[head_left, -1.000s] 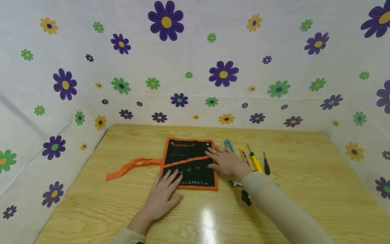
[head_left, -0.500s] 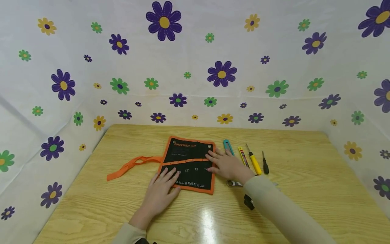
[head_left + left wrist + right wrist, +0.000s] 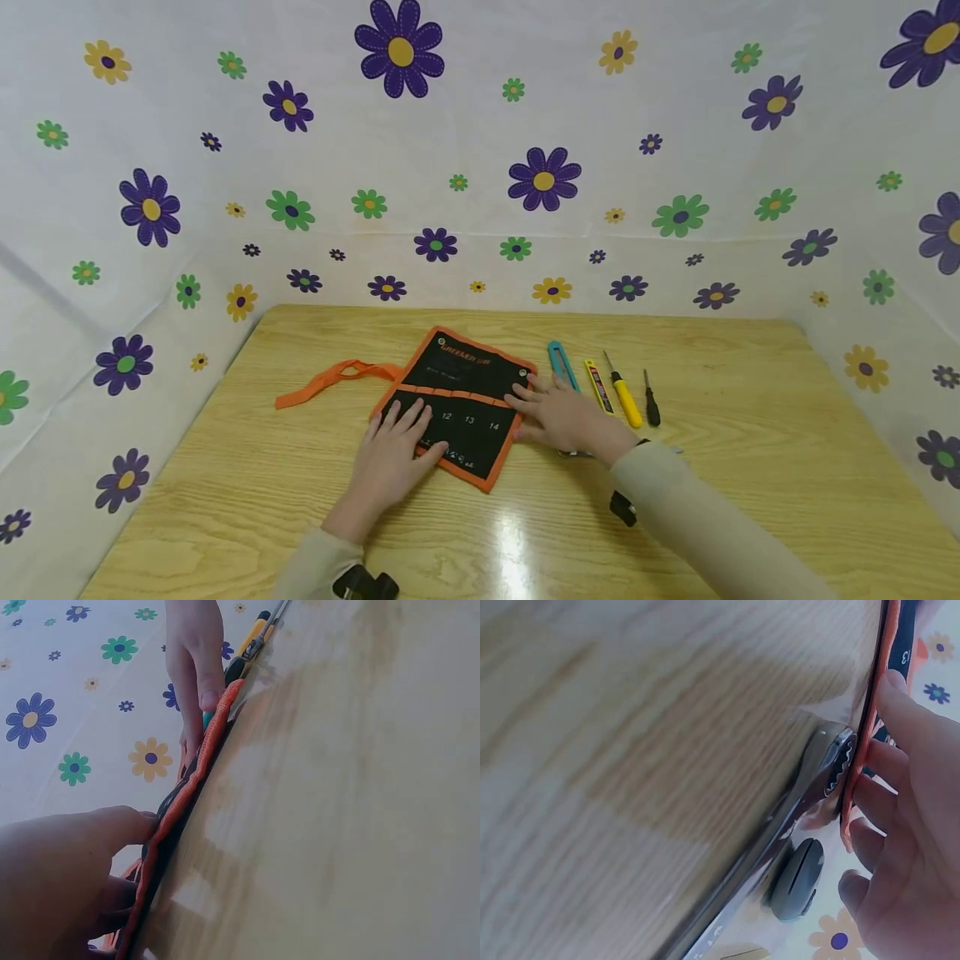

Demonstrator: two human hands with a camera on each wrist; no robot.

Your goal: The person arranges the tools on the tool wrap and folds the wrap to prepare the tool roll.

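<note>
A black fabric tool pouch (image 3: 468, 383) with orange trim lies turned at a slant on the table, numbers such as 12, 13 and 14 printed by its pockets. On its lower left part rests my left hand (image 3: 390, 462), fingers spread and nearly straight. My right hand (image 3: 566, 417) touches the right edge with extended fingers. In the left wrist view the orange edge (image 3: 196, 776) runs under both hands. From the pouch's left side trails an orange strap (image 3: 330, 379). Beside my right fingers, the right wrist view has a shiny wrench (image 3: 780, 821), mostly covered by my forearm in the head view.
Right of the pouch lie a teal utility knife (image 3: 562, 364), a yellow blade pack (image 3: 599, 387), a yellow-handled screwdriver (image 3: 627, 402) and a small black screwdriver (image 3: 652, 407). Behind the wooden table (image 3: 697, 517) hangs a white flowered cloth (image 3: 465, 125), which also covers both sides.
The pouch has turned clockwise under my hands, its top edge now slanting down to the right. The strap's end has swung up slightly. Both hands stay on the pouch; the tools stay put.
</note>
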